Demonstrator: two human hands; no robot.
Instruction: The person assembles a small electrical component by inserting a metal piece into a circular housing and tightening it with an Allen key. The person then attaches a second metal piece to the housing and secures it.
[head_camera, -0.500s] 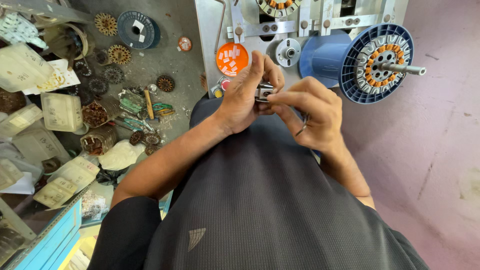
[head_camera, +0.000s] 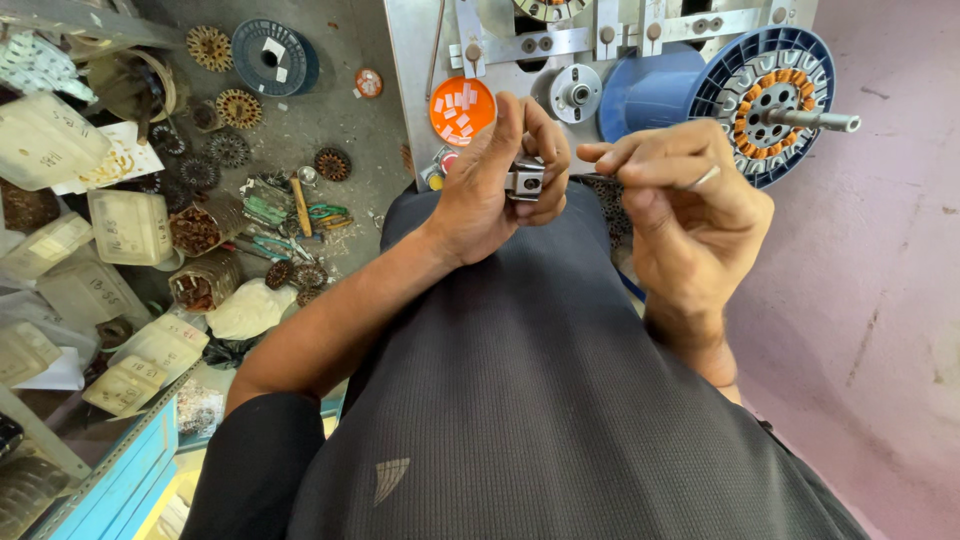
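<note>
Left hand (head_camera: 490, 190) grips the small silver metal block (head_camera: 525, 181) steady, best kept still, while right hand (head_camera: 680, 190) pinches something too thin to tell.

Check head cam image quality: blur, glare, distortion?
Head view: even daylight, soft shadows, no harsh glare; wide-angle bending at edges; left hand gripping the small silver metal block is sharp, right hand too; grey ribbed shirt fills the lower frame.

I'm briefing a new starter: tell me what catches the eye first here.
At centre, the left hand grips a small metal block, with the right hand pinched beside it. Behind them, upper right, a blue spool sits on a grey machine. At left, the floor is strewn with wound stator cores and plastic tubs.
</note>
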